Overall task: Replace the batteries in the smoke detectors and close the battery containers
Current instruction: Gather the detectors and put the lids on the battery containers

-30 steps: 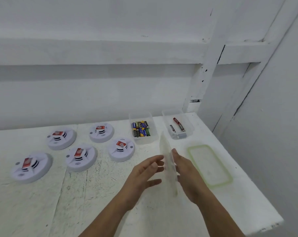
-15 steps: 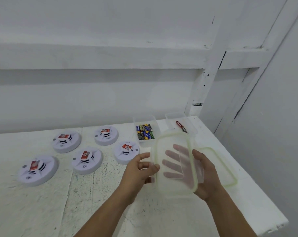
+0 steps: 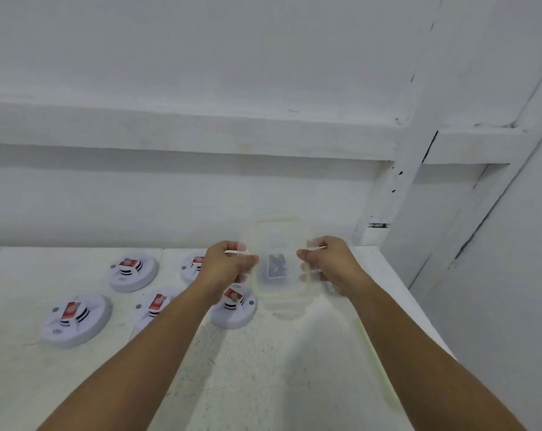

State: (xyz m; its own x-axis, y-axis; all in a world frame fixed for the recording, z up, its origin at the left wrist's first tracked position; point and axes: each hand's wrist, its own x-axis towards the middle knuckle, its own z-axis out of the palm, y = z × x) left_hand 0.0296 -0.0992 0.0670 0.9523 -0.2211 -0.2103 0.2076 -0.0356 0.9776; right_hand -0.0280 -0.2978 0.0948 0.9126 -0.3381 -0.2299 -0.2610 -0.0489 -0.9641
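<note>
Hands clamp a clear green-rimmed lid (image 3: 282, 301) from opposite sides, the left hand (image 3: 229, 264) and the right hand (image 3: 330, 264) each pinching an edge and holding it roughly flat over the back of the table (image 3: 263, 384). Blurred batteries (image 3: 276, 265) show through it; whether it rests on anything beneath cannot be told. Five white smoke detectors (image 3: 77, 318), each topped by a red battery (image 3: 68, 309), lie to the left.

Now lid (image 3: 279, 298) flat over batteries (image 3: 276, 265) — both hands (image 3: 229, 263) gripping.
</note>
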